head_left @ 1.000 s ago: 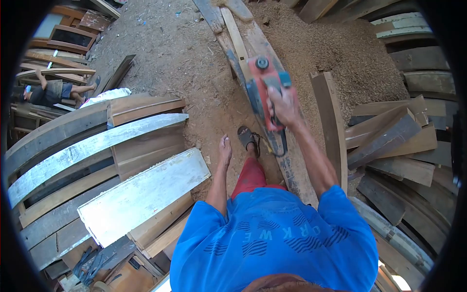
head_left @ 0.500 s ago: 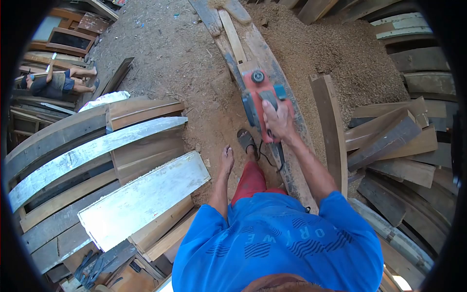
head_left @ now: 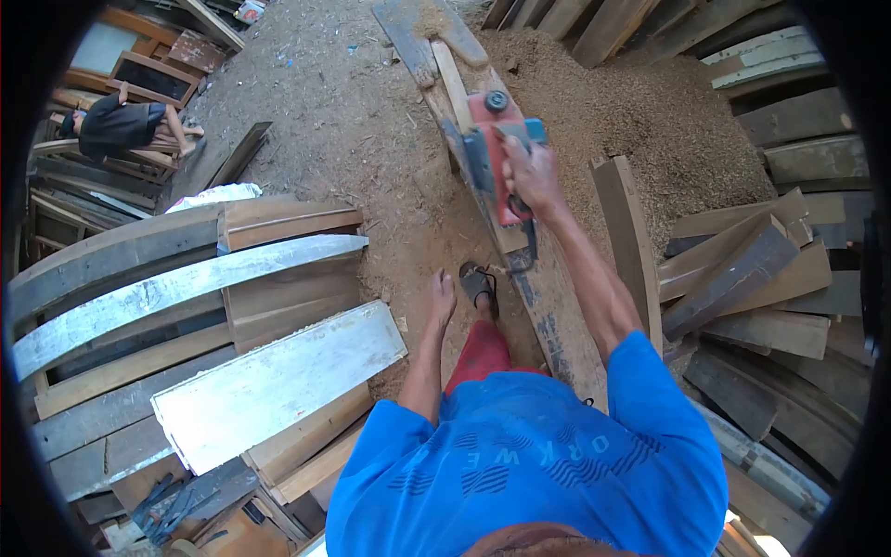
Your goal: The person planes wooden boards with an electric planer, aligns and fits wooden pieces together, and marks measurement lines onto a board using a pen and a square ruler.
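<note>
My right hand (head_left: 531,174) is wrapped round the handle of a red and teal electric planer (head_left: 492,167). The planer rests on a narrow pale wooden strip (head_left: 451,84), which lies lengthwise on a long, worn bench plank (head_left: 557,325). Part of the strip is hidden under the tool. A dark cord (head_left: 532,249) loops from the planer's near end. My left hand (head_left: 443,297) hangs low beside my left leg, apart from the bench, fingers curled with nothing visible in them.
Sawdust and shavings (head_left: 640,102) are heaped right of the bench. An upright board (head_left: 626,241) stands close by there. Stacked boards (head_left: 742,269) fill the right side. To the left lie a white panel (head_left: 278,385) and more timber. Another person (head_left: 130,125) is at far left.
The planer and my right hand have moved forward along the strip, uncovering its near end. My left hand shifted slightly. The person at far left has changed posture.
</note>
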`<state>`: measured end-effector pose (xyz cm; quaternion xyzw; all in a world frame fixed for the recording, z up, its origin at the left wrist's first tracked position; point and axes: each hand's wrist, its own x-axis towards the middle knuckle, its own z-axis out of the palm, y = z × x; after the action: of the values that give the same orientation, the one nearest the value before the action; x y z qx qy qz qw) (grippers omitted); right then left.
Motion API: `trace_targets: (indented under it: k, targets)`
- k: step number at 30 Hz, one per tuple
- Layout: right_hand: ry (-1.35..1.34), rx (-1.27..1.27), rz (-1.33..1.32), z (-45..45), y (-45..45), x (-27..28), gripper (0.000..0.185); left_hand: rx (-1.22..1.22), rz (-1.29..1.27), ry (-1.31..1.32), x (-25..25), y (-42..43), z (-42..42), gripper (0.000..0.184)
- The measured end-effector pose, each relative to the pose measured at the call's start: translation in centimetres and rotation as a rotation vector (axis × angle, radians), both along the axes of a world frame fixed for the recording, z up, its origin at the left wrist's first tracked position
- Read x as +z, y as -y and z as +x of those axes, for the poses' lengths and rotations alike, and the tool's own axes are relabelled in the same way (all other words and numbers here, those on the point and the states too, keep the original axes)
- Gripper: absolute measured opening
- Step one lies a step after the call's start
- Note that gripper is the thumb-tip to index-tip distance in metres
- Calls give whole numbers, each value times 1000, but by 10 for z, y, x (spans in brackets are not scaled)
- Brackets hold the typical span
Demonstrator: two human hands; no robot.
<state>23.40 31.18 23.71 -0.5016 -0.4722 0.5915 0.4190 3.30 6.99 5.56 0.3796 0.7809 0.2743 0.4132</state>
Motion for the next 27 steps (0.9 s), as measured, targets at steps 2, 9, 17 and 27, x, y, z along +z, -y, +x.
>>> trace_targets:
  k: [2, 9, 17, 27]
  targets:
    - [-74, -11, 13, 29, 33, 4, 42, -69, 33, -112, 16, -34, 14, 61]
    - [84, -86, -140, 112, 166, 19, 46, -98, 211, -476, 49, -145, 117, 98]
    - [148, -49, -176, 126, 211, -9, 43, -218, 50, -160, 109, -138, 63, 107]
    - [236, -30, -218, 97, 189, -41, 39, 84, 247, 844, 152, -101, -9, 43]
